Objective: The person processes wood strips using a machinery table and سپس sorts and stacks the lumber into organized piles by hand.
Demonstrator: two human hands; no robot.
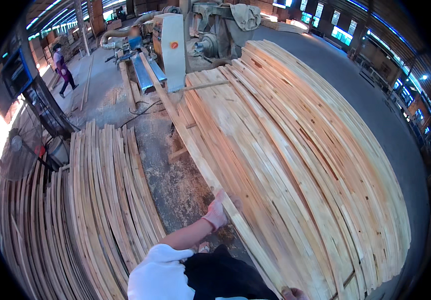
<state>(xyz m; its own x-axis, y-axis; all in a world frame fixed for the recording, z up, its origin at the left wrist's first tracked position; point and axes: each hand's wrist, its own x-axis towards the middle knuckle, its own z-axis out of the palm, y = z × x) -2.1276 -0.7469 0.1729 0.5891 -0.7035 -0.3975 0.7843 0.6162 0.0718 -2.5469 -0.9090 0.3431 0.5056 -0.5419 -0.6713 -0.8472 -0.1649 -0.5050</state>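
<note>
A long, narrow wooden board (201,162) runs from the machine at the far end back to my right side. My left hand (216,211), in a pale pinkish glove, is closed around the board's left edge near its middle; part of the fingers is hidden by the wood. Down at the lower rim of the picture, my right hand (294,294) grips the near end of the same board, only partly in view. The board lies along the left side of a wide stack of light planks (295,165).
Another stack of long strips (110,200) lies to my left. Ahead stands a woodworking machine (173,52) with a metal bed (145,72) and a hose. A cable and sawdust cover the floor between the stacks. A fan (20,145) stands left; a person (63,70) walks far left.
</note>
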